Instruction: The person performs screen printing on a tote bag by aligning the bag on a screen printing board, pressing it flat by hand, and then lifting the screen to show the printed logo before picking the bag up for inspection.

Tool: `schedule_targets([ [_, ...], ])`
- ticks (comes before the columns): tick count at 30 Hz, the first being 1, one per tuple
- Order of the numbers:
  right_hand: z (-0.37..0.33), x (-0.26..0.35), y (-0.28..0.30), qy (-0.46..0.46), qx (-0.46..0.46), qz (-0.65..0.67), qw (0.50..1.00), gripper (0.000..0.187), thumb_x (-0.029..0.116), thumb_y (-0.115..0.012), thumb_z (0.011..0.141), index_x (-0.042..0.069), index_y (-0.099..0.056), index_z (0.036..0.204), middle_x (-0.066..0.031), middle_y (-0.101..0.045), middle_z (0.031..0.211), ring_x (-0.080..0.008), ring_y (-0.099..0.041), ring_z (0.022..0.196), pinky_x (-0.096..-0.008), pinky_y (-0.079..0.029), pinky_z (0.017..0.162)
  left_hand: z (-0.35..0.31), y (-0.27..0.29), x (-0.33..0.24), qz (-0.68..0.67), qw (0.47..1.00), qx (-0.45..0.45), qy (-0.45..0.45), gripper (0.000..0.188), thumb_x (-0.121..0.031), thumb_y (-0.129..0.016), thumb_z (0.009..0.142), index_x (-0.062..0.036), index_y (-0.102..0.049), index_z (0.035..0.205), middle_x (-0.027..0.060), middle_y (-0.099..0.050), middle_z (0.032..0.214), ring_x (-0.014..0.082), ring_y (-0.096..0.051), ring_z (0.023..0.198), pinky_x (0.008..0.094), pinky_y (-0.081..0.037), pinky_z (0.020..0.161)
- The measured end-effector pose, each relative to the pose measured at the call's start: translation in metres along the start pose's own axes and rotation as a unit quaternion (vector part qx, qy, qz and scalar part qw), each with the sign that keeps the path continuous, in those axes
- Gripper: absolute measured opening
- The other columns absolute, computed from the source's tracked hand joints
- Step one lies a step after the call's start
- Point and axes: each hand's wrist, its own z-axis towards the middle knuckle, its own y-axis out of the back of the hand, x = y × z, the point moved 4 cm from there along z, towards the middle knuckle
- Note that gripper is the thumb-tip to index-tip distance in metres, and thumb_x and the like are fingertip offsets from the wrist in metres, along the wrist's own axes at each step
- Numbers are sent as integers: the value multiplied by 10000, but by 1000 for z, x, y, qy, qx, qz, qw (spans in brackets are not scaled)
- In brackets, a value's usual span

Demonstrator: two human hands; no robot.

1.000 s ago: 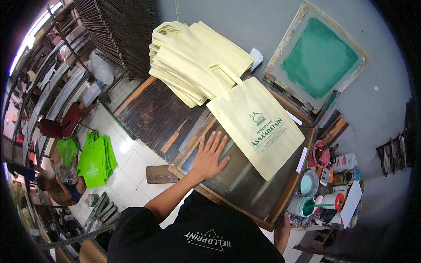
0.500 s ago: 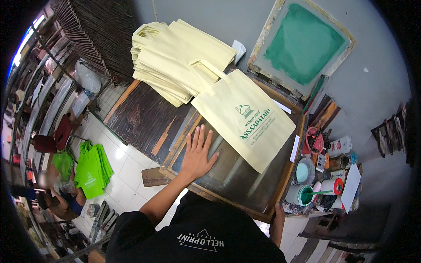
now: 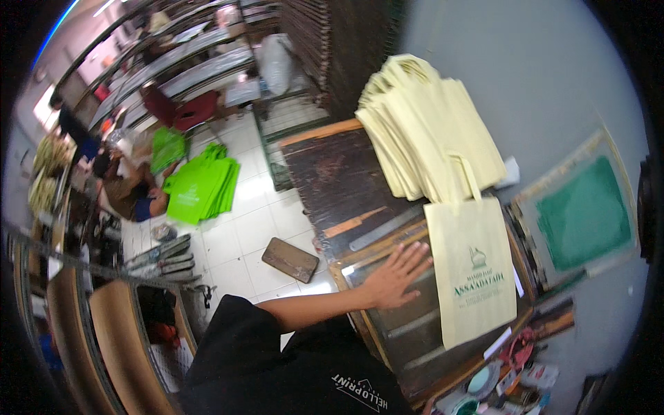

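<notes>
My left hand [image 3: 398, 277] lies flat, fingers spread, on the dark glass-like top of a wood-framed work table [image 3: 415, 377]. Its fingertips come close to a cream tote bag [image 3: 474, 277] with a green print, laid out flat with its handle pointing away from me. Of my right hand [image 3: 429, 407] only a sliver shows at the lower edge, by the near corner of the table, and its fingers are hidden. Beyond the single bag, a thick stack of cream tote bags [image 3: 429, 131] rests on the far part of the table.
A screen-printing frame with a green area [image 3: 584, 214] leans against the grey wall at right. Tubs and bottles [image 3: 484, 387] crowd the lower right. On the tiled floor at left lie bright green bags [image 3: 200, 187], near a seated person [image 3: 131, 183] and a red chair [image 3: 180, 107].
My view has swung to the left, so the table and bags appear further right and rotated. My left hand stays flat on the table top; my right hand has nearly left the picture.
</notes>
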Motion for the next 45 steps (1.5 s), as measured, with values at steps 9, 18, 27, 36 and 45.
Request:
schedule_targets([
  [9, 37, 36, -106, 9, 121, -95, 988, 681, 396, -716, 1023, 1, -498, 1534, -145, -587, 1451, -314, -576, 1284, -442, -447, 1078, -2, -10, -2, -58, 997, 48, 6, 907, -475, -494, 1048, 12, -89, 1697, 274, -57, 1763, 414, -19, 1650, 615, -5, 1322],
  [18, 43, 42, -132, 5, 154, -124, 980, 673, 393, -714, 1024, -10, -508, 1522, -148, -594, 1441, -314, -576, 1285, -442, -446, 1080, 0, -9, 3, -68, 994, 82, 10, 945, -496, -523, 1027, 13, -89, 1696, 293, -48, 1755, 411, -12, 1650, 610, -8, 1326],
  [27, 36, 34, -94, 0, 100, -99, 990, 665, 390, -712, 1025, -22, -517, 1510, -151, -601, 1431, -314, -576, 1287, -442, -446, 1081, 0, -9, 1, -52, 996, 74, 7, 875, -527, -465, 1049, -1, -179, 1687, 270, -135, 1755, 376, -45, 1657, 609, 6, 1327],
  [36, 5, 1, -12, 2, -5, -27, 1000, 658, 387, -711, 1026, -33, -527, 1497, -154, -608, 1421, -314, -576, 1288, -441, -445, 1083, 2, -7, 3, -35, 996, 85, 0, 826, -540, -426, 1085, -1, -232, 1680, 262, -152, 1757, 377, -60, 1656, 596, 9, 1325],
  [45, -27, -15, 51, 24, -32, 122, 992, 566, 342, -605, 1054, -56, -559, 1454, -172, -637, 1389, -288, -605, 1256, -385, -443, 1086, 2, -6, -2, 10, 998, 60, -31, 745, -498, -450, 1097, -55, -292, 1674, 221, -215, 1753, 359, -134, 1648, 567, -70, 1330],
])
